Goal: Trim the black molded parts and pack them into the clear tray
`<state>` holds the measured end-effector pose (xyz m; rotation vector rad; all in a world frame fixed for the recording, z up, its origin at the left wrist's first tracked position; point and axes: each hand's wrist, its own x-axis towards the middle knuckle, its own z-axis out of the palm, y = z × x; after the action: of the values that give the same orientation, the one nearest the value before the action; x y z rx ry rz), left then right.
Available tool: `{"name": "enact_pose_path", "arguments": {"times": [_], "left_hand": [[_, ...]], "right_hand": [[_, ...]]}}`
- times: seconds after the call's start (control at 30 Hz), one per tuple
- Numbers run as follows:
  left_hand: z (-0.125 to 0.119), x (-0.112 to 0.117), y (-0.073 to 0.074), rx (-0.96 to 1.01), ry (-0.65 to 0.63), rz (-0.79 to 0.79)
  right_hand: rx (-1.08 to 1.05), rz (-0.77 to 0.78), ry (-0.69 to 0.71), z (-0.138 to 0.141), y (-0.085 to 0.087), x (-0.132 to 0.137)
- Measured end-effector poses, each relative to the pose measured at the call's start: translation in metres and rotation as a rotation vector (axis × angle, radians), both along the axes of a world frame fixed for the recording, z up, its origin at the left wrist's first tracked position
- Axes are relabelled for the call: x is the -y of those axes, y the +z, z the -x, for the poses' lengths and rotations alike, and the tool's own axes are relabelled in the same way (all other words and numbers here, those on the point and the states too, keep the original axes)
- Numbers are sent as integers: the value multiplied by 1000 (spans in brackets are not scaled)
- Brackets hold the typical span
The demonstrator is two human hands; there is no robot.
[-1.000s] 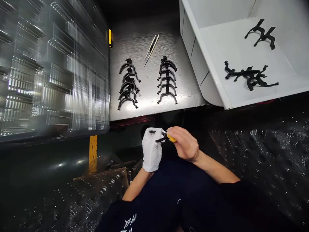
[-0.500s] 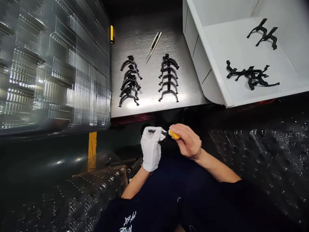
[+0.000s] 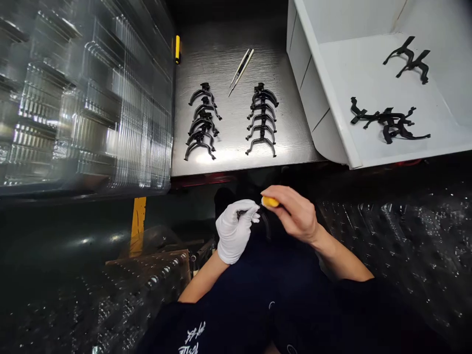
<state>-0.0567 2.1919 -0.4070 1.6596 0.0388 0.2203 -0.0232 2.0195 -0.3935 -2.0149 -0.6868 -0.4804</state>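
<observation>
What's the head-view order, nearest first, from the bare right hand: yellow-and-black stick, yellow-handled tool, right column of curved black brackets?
1. Yellow-handled tool: in the bare right hand.
2. Right column of curved black brackets: ahead, slightly left.
3. Yellow-and-black stick: ahead, far left.

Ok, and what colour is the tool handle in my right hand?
The tool handle in your right hand is yellow, seen in the head view.

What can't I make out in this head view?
Head view: some of the black part, hidden by the gloved left hand.
Head view: some of the yellow tool, hidden by the right hand.
Head view: rest of the white bin, cut off by the right edge.
</observation>
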Motion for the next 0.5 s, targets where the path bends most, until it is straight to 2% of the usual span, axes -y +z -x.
{"name": "enact_pose_path", "arguments": {"times": [0.07,0.17,0.27,0.4,0.5], "left_hand": [[1,2,1,26,-30,-27],[2,4,3,65,-113,-86],[-1,-1,1,113,-157,-168],[0,-12,-2,164,-222,-238],[4,-17,0,226,-203,-243]], "right_hand": [[5,44,40,1,4,4],[-43,85,14,2,9,8],[-43,134,94,-1,10,10],[-56,162,107,-6,7,3],[-77,210,134,-12,0,-3]]}}
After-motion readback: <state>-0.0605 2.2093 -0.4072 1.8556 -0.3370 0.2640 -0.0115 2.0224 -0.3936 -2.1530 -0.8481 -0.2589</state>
